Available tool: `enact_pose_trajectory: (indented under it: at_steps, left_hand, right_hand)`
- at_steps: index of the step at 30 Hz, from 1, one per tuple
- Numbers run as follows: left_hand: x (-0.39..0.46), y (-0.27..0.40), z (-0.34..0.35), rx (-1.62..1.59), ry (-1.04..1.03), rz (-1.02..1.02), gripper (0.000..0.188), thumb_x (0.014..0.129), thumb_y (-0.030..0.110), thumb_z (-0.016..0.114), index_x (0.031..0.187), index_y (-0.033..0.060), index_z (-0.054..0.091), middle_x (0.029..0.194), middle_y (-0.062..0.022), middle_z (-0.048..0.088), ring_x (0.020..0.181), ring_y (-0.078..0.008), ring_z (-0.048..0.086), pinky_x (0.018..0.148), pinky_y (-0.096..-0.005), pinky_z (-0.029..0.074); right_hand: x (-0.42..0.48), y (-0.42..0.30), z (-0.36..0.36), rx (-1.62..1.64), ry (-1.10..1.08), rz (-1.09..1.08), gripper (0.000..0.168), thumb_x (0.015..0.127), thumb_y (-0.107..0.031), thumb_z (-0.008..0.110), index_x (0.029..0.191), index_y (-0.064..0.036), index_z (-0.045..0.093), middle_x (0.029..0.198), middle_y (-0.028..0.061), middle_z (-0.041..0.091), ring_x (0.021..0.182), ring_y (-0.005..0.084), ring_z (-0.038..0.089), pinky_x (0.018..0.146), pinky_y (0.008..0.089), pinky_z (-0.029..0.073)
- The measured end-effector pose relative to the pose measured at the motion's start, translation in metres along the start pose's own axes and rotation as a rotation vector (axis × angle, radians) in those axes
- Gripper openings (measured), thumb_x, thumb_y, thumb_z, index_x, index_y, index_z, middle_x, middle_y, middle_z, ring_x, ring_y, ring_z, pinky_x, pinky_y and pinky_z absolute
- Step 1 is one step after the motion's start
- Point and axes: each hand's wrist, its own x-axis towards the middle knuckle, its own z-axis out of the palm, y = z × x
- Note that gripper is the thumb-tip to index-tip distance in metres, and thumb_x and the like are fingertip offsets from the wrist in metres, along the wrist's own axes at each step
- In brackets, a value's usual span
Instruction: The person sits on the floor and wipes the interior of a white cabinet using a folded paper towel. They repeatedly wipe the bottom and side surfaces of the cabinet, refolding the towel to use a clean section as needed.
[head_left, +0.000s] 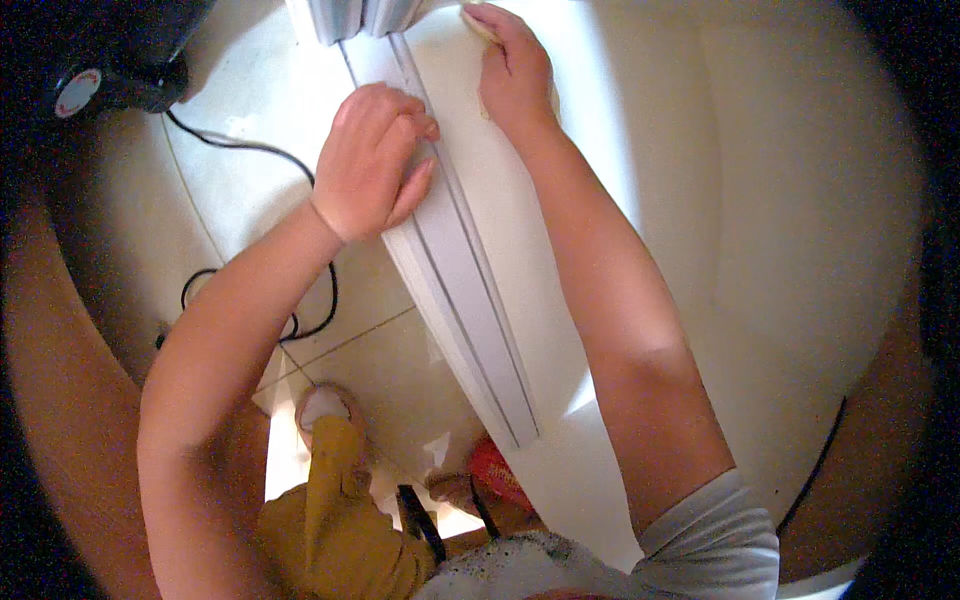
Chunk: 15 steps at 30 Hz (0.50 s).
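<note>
A long pale grooved track or frame profile (465, 277) runs from the top centre down to the lower middle, along the edge of a smooth cream surface (585, 480). Across its upper part lies my left hand (375, 161), fingers curled in; whether they grip anything is hidden. My right hand (517, 79) is further up and to the right, over the cream surface. It is closed on a pale, flat pad or folded cloth (482, 25), which shows past the fingertips and beside the wrist. Two ribbed upright profiles (330, 19) meet the track's far end.
A black device with a round label (79, 94) is at the upper left. Its black cable (330, 300) loops over the tiled floor (382, 360). Below are a foot (326, 405), mustard-coloured trousers (337, 517) and a red object (499, 472). Another dark cable (817, 465) lies at lower right.
</note>
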Motion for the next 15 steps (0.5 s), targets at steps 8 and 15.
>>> enact_pose_trajectory:
  at_steps: [8,15]
  left_hand:
    - [-0.009,-0.003,0.005,0.023,0.095,0.014,0.033,0.072,0.016,0.063,0.1,0.0062,0.05,0.102,-0.0163,0.05,0.099,-0.0367,0.048,0.09,-0.047,0.036]
    - [-0.018,-0.005,0.004,0.023,0.102,-0.035,0.035,0.072,0.017,0.064,0.102,0.0068,0.051,0.106,-0.016,0.051,0.103,-0.036,0.047,0.092,-0.0466,0.036]
  right_hand:
    - [-0.031,-0.047,0.018,0.046,-0.096,0.135,0.037,0.078,0.003,0.043,0.109,-0.007,0.061,0.116,0.0165,0.059,0.109,0.0337,0.054,0.098,0.0408,0.04]
    - [-0.102,-0.086,-0.019,0.055,-0.151,0.256,0.037,0.079,0.005,0.04,0.108,-0.005,0.061,0.116,0.0172,0.058,0.11,0.035,0.053,0.097,0.0432,0.039]
